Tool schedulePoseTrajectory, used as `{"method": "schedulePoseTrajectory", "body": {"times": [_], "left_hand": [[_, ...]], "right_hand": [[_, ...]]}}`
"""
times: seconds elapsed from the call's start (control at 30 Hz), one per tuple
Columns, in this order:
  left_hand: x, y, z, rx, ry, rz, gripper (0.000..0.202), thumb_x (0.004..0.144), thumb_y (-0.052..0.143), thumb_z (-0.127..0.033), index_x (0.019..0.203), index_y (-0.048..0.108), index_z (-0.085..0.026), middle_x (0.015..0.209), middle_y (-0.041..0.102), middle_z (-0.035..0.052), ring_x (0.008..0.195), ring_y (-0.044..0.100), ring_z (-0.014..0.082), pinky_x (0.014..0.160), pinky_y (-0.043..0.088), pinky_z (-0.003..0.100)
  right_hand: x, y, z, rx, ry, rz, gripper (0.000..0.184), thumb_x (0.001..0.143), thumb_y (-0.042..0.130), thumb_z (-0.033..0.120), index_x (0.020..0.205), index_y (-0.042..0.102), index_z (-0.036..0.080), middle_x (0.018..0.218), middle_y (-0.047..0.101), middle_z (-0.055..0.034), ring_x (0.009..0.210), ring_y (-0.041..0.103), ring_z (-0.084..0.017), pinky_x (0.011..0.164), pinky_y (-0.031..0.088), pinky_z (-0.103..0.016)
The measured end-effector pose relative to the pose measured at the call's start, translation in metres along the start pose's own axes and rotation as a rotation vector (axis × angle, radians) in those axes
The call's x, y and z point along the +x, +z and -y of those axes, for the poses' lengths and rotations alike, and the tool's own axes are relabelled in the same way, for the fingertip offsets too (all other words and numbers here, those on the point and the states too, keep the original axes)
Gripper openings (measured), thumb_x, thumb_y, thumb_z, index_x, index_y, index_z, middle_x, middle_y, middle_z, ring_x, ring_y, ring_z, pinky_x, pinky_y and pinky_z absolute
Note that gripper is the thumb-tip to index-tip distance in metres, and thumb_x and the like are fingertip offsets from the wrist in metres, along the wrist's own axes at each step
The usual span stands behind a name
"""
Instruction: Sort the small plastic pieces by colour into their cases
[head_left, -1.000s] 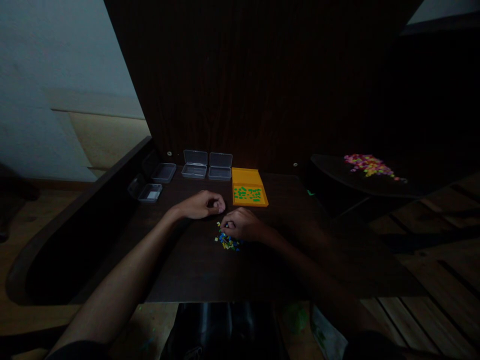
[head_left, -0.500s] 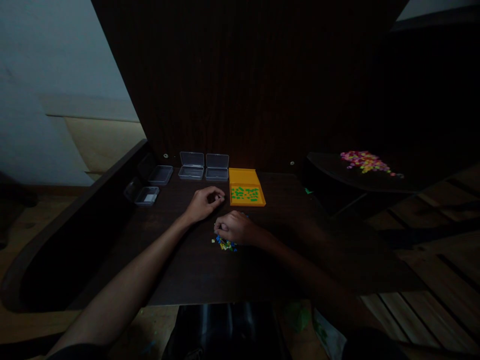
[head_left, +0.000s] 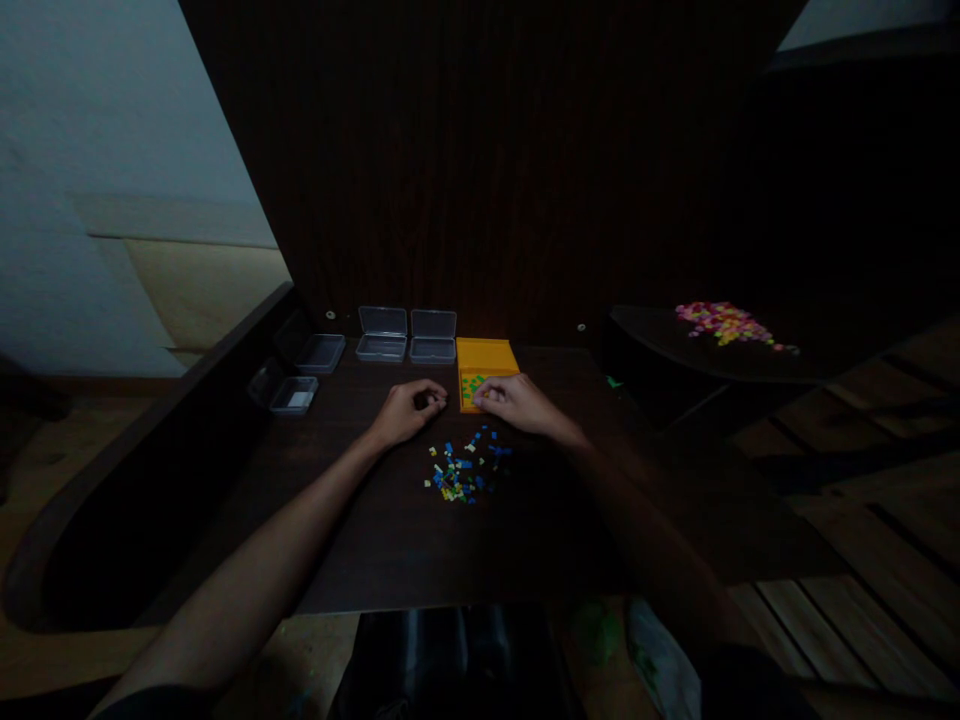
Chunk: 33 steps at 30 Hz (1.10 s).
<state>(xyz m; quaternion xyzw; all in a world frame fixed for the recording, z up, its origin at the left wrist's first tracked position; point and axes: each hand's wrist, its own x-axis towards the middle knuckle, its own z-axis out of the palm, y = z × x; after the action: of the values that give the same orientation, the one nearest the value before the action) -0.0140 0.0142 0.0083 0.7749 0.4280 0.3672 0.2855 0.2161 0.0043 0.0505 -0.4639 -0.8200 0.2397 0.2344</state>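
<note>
My right hand [head_left: 516, 402] is over the front of an open yellow box [head_left: 487, 354], its fingertips pinched together above the tray. Whatever is in the pinch is too small to make out. Green building-block pieces [head_left: 471, 384] lie in the box, partly covered by that hand. My left hand [head_left: 410, 410] rests on the dark table just left of the box, fingers curled with thumb and fingertips close together; I cannot see what, if anything, is in them. Between my forearms lies a loose pile of tiny blue, yellow, white and green blocks [head_left: 459, 478].
Two open clear plastic cases [head_left: 433, 350] stand against the back panel, left of the yellow box. Further left are two more clear cases [head_left: 321, 352], one holding a white piece. A heap of pink and yellow bits [head_left: 726, 323] sits on a raised shelf at right.
My right hand has moved from the block pile up and away to the yellow box, uncovering the pile. My left hand has stayed nearly in place.
</note>
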Motion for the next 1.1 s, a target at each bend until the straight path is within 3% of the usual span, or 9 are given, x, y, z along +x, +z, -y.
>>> {"method": "schedulePoseTrajectory", "body": {"times": [0.1, 0.2, 0.57, 0.77, 0.9, 1.1], "left_hand": [[0.001, 0.0, -0.001, -0.016, -0.006, -0.014, 0.018, 0.077, 0.062, -0.026, 0.089, 0.068, -0.014, 0.08, 0.069, 0.0037, 0.072, 0.06, 0.0132, 0.068, 0.046, 0.024], [0.001, -0.001, -0.002, -0.045, -0.006, -0.003, 0.017, 0.076, 0.063, -0.024, 0.089, 0.068, -0.014, 0.079, 0.069, 0.0036, 0.071, 0.06, 0.0127, 0.068, 0.047, 0.023], [0.0, 0.0, -0.003, -0.085, -0.02, 0.015, 0.017, 0.075, 0.064, -0.023, 0.089, 0.067, -0.013, 0.081, 0.069, 0.0046, 0.071, 0.061, 0.0125, 0.07, 0.049, 0.024], [-0.001, 0.005, 0.002, -0.184, -0.004, 0.001, 0.019, 0.076, 0.065, -0.024, 0.091, 0.064, -0.012, 0.084, 0.071, 0.0061, 0.07, 0.062, 0.0119, 0.068, 0.049, 0.023], [-0.001, 0.007, 0.003, -0.262, 0.007, -0.031, 0.024, 0.074, 0.068, -0.025, 0.093, 0.06, -0.013, 0.082, 0.072, 0.0055, 0.069, 0.063, 0.0121, 0.066, 0.049, 0.024], [-0.002, 0.009, -0.001, -0.319, 0.006, -0.07, 0.027, 0.072, 0.072, -0.025, 0.092, 0.057, -0.014, 0.079, 0.07, 0.0032, 0.069, 0.063, 0.0125, 0.066, 0.048, 0.024]], "right_hand": [[0.007, -0.012, -0.031, -0.049, 0.057, -0.083, 0.021, 0.083, 0.057, 0.026, 0.081, 0.07, 0.01, 0.06, 0.059, 0.0009, 0.056, 0.049, -0.01, 0.054, 0.033, -0.02], [0.013, -0.015, -0.046, -0.116, 0.133, -0.089, 0.021, 0.081, 0.057, 0.024, 0.081, 0.071, 0.009, 0.062, 0.062, -0.0009, 0.056, 0.051, -0.011, 0.054, 0.033, -0.021], [0.022, -0.006, -0.053, -0.298, 0.154, -0.083, 0.02, 0.081, 0.058, 0.024, 0.085, 0.076, 0.016, 0.071, 0.068, -0.0036, 0.063, 0.058, -0.013, 0.056, 0.033, -0.022], [0.019, -0.005, -0.039, -0.083, 0.091, -0.188, 0.023, 0.08, 0.058, 0.023, 0.087, 0.076, 0.011, 0.058, 0.059, -0.0001, 0.053, 0.049, -0.01, 0.053, 0.032, -0.021], [0.017, 0.011, -0.019, 0.006, -0.032, -0.105, 0.02, 0.081, 0.061, 0.024, 0.088, 0.075, 0.011, 0.053, 0.053, 0.003, 0.049, 0.042, -0.008, 0.05, 0.03, -0.02], [0.015, 0.028, 0.003, -0.014, -0.219, -0.059, 0.017, 0.083, 0.063, 0.02, 0.093, 0.076, 0.015, 0.062, 0.062, 0.0003, 0.055, 0.048, -0.009, 0.055, 0.033, -0.021]]}}
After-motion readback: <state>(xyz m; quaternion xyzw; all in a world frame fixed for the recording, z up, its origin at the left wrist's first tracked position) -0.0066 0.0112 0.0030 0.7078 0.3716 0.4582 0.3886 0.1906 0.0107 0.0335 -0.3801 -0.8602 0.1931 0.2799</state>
